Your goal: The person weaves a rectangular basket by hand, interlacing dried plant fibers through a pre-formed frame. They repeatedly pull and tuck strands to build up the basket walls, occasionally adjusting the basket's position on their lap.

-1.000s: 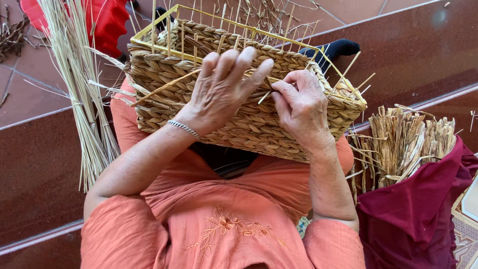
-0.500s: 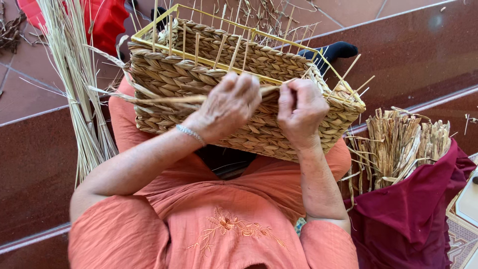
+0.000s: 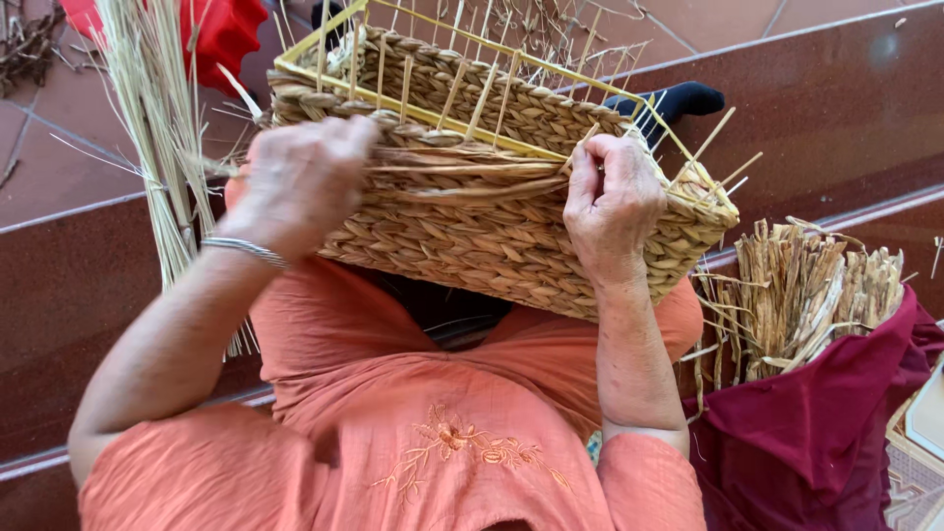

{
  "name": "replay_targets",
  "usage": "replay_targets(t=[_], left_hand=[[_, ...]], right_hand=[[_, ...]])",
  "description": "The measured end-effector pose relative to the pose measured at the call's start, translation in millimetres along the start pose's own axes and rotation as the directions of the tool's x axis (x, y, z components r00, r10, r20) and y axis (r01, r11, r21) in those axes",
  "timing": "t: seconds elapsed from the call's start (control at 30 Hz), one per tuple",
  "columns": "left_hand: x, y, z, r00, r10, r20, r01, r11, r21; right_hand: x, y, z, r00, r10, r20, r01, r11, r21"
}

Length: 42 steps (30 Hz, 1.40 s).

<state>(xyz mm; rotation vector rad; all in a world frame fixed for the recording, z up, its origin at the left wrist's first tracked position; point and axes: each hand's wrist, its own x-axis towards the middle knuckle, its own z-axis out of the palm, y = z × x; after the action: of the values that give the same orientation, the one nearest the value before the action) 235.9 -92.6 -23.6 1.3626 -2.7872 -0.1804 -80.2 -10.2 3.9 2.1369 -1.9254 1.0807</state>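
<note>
A half-woven rectangular straw basket (image 3: 492, 231) on a yellow wire frame rests on my lap, its upright stakes sticking out above the rim. A flat straw strand (image 3: 462, 177) runs across the near wall just under the rim. My left hand (image 3: 300, 182) grips that strand at the basket's left corner, blurred by motion. My right hand (image 3: 615, 202) pinches the same strand against the wall near the right end, thumb on top.
A tall bundle of pale reeds (image 3: 157, 128) stands at the left. Cut dried straw (image 3: 801, 295) lies on a dark red cloth (image 3: 826, 433) at the right. Red fabric (image 3: 221, 34) and a black object (image 3: 674, 98) lie beyond the basket on the tiled step.
My left hand has slid left along the basket wall to its corner, pulling the strand taut. My right hand stays on the right part of the wall.
</note>
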Motion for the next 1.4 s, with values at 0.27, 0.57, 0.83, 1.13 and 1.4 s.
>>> replay_targets(t=[0.27,0.57,0.83,1.13,1.4], left_hand=[[-49,-111,6,0.956,-0.254,-0.145,0.292,0.864,0.411],[-77,-31,-41,0.961,0.02,-0.277,0.028,0.985,0.17],[-22,45,-2,0.9,0.189,-0.393,-0.174,0.982,0.072],[-53,47,-37,0.996,0.09,-0.025,-0.093,0.966,-0.239],[-75,36,-91,1.0,-0.008,0.018,0.013,0.94,-0.342]], right_hand=[[-3,2,11,0.999,0.042,0.003,-0.042,0.999,0.021],[2,-13,15,0.996,0.078,-0.05,-0.078,0.997,0.006],[7,-7,29,0.976,-0.18,-0.123,0.179,0.984,-0.019],[3,-1,-2,0.977,-0.203,0.069,0.196,0.976,0.098],[8,-10,-15,0.954,-0.222,0.204,0.2,0.972,0.122]])
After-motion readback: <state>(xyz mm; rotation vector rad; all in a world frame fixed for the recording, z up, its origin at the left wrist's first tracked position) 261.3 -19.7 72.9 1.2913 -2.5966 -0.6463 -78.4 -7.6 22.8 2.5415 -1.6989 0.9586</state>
